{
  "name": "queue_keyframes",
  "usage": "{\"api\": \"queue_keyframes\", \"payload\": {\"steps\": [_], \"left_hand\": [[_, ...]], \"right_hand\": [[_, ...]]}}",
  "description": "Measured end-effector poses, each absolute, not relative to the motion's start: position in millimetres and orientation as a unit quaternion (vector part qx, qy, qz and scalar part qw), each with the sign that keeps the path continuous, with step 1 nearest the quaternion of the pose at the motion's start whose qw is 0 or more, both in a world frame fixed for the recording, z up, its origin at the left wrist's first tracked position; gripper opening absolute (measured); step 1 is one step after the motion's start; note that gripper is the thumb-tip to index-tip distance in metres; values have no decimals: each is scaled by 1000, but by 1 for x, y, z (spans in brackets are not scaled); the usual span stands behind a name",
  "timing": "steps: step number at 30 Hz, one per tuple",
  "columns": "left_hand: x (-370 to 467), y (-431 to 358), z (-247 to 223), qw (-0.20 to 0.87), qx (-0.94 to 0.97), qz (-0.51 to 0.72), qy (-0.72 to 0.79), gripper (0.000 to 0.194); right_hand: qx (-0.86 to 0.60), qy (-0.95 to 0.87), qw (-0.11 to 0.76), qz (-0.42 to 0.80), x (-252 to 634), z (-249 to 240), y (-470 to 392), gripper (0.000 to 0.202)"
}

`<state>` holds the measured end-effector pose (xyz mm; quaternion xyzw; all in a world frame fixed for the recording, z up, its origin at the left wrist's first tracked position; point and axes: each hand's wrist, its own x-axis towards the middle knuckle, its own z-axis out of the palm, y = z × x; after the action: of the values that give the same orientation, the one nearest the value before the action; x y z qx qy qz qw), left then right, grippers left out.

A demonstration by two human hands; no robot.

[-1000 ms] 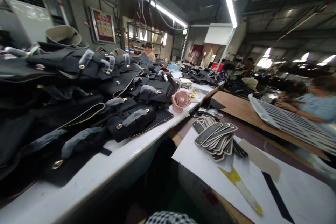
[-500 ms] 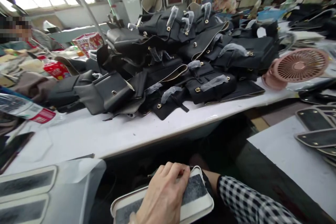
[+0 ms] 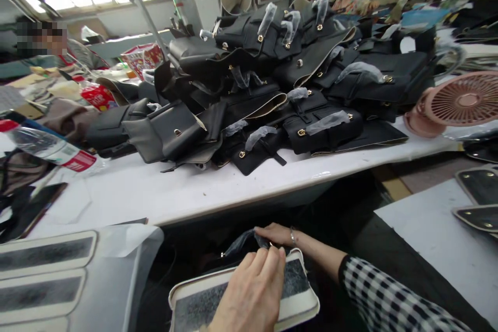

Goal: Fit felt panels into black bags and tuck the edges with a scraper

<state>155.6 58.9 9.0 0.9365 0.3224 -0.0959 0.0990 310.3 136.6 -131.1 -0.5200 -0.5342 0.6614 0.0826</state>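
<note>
At your far left, a co-worker (image 3: 83, 54) in a grey garment sits beyond the counter (image 3: 120, 192). A clear bottle (image 3: 49, 146) with a red cap and red label lies on its side there, near a red packet (image 3: 96, 95). Below the bottle, a dark flat object (image 3: 44, 210) rests on the white top. Closer to you, pale-edged strips (image 3: 42, 293) with dark centres lie in a row on a translucent sheet (image 3: 116, 275).

In front of you at the bottom, your left hand (image 3: 249, 288) lies across a cream-edged panel (image 3: 295, 277) that has a dark, mottled band. Its fingers are bent together over the panel's far edge and have hold of it, though the tips are partly hidden. Just beyond that edge is a plastic-wrapped handle (image 3: 240, 241), low in the dark gap before the counter. Your right hand (image 3: 278, 233) comes in from the right and touches the handle; its fingers are bent, but you cannot tell how far they close round it. A bracelet (image 3: 293, 236) circles that wrist, below a checked sleeve (image 3: 389, 293).

Behind both hands, black bags (image 3: 249, 98) are heaped on the counter. At its right end stands a pink fan (image 3: 462, 101), and nearer you, dark studded pieces (image 3: 480, 187) lie on a white sheet (image 3: 431, 233).
</note>
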Motion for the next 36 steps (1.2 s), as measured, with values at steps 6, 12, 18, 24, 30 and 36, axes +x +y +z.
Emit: {"api": "queue_keyframes", "payload": {"steps": [6,12,18,24,30,36], "left_hand": [[158,53,19,114,923,-56,365,63],[158,41,18,87,913,-6,399,52],[157,30,18,92,905,31,415,43],[131,39,23,219,836,199,462,32],[54,57,16,396,601,374,585,26],[5,57,-61,567,324,403,641,64]], "right_hand": [[-486,-563,102,661,341,-70,131,51],[-434,-648,71,621,356,-18,125,33],[-417,-684,31,597,350,-15,122,29],[-436,-733,-5,522,347,2,123,26],[-469,-745,-16,475,300,-11,149,51],[-458,-749,-98,468,247,-36,147,61]]}}
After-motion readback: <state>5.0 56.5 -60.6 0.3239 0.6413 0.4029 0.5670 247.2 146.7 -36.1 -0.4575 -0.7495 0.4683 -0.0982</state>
